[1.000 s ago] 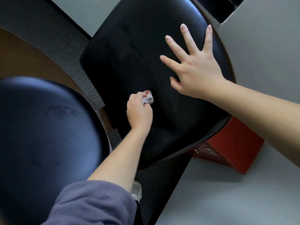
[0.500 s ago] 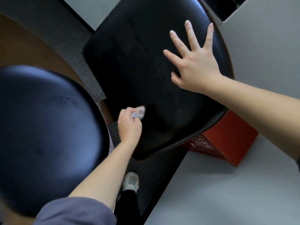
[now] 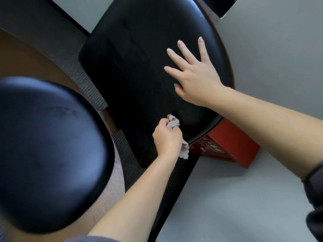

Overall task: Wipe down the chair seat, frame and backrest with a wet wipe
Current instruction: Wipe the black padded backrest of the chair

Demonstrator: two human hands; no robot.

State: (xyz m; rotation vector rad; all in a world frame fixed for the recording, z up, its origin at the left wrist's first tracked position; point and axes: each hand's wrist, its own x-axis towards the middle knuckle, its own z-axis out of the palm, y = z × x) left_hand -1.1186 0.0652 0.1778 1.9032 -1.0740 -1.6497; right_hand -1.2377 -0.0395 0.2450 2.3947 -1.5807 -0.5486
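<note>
A black padded chair seat (image 3: 136,67) fills the upper middle of the head view. My left hand (image 3: 167,138) is closed on a crumpled grey-white wet wipe (image 3: 174,124) and presses it on the seat's near right part, close to the edge; a tail of the wipe hangs below my fist. My right hand (image 3: 194,74) lies flat on the seat's right side, fingers spread, holding nothing.
A second black round seat (image 3: 49,151) is close at the lower left. A red box (image 3: 225,145) sits under the seat's right edge. Grey wall panels (image 3: 262,84) stand to the right, with brown floor and ribbed dark carpet (image 3: 87,88) to the left.
My left hand with the wipe has slid from the seat's near left edge rightward along the near edge. My right hand stayed flat on the seat.
</note>
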